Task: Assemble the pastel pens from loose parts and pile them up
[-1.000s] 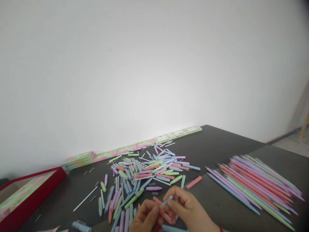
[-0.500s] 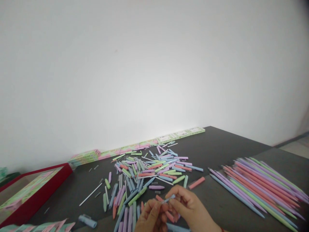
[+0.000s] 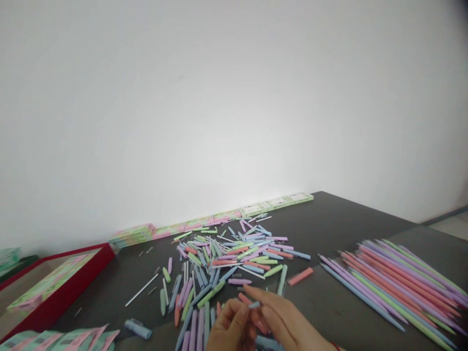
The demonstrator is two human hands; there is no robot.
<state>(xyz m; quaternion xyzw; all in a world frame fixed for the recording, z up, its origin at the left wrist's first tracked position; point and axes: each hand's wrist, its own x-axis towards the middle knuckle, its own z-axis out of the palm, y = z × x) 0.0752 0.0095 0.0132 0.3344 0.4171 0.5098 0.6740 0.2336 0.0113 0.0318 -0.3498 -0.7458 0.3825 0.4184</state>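
My left hand [image 3: 231,325] is closed in a pinch near the bottom middle of the table. At its fingertips shows a short light-blue pen part [image 3: 254,305], its far end hidden by the fingers. Close against it is my right hand [image 3: 285,319], with fingers stretched out flat over and beside the blue part. Below and around both hands lie loose pen barrels and caps in blue, purple, green and coral, among them a purple barrel [image 3: 240,282] and a coral cap [image 3: 300,276].
Assembled-looking pens [image 3: 387,282] lie in a bundle at the right. A large heap of pen parts [image 3: 234,253] fills the middle. At left are a red box [image 3: 78,280], a blue cap [image 3: 138,328] and pastel packets [image 3: 62,340]. Flat cartons [image 3: 204,223] line the wall.
My right fingers have straightened from a pinch on the blue part and now lie flatter beside it. My left hand keeps its pinch. The view has shifted slightly.
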